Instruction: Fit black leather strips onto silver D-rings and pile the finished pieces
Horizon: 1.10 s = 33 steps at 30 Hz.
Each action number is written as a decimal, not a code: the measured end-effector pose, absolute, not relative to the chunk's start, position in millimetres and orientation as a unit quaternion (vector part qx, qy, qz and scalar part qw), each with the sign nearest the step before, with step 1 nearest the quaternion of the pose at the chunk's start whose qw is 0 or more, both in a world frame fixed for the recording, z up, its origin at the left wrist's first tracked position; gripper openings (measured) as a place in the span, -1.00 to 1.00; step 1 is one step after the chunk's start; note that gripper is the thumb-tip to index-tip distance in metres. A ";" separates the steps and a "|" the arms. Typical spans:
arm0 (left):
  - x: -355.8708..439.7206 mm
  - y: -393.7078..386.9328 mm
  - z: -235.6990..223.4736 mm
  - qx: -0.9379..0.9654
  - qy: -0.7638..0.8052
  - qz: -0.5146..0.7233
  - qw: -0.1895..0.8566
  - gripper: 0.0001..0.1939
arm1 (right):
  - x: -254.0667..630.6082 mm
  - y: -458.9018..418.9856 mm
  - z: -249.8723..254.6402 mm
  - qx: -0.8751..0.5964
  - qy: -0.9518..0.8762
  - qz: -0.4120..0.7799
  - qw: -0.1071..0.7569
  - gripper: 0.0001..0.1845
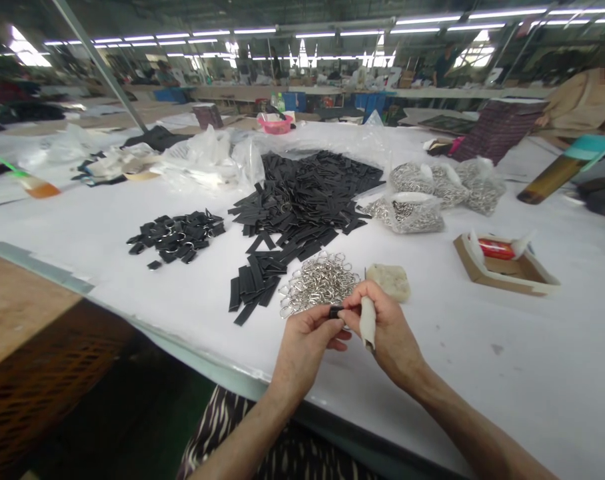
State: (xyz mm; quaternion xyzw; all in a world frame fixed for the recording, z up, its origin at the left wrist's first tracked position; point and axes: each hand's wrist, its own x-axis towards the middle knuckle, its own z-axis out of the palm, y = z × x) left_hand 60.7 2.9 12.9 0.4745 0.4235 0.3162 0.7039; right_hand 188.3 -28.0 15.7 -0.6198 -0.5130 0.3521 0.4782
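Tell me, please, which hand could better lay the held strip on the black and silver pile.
Probably the left hand: it's nearer the pile of black pieces with silver rings, while the right hand also grips a pale cylindrical tool.

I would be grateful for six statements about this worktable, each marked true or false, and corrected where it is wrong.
1. The left hand and right hand meet at a small black piece. True.
2. The loose metal loops lie inside the cardboard box. False: they are heaped on the white table.
3. A pale block lies right of the loops. True.
4. The pink basin stands at the near edge. False: it is beyond the black strips.
5. Clear bags hold metal pieces. True.
6. The turquoise-lidded bottle is on the left. False: it is on the right.
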 end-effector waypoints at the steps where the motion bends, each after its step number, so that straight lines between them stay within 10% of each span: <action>1: 60.6 3.0 12.7 0.478 0.428 0.318 0.698 -0.85 | 188.1 -27.9 15.7 -0.619 -0.511 0.355 0.479 -0.88; 33: 58.8 7.6 4.6 0.369 0.456 0.334 0.738 -0.89 | 190.5 -23.7 9.5 -0.590 -0.503 0.396 0.492 -0.90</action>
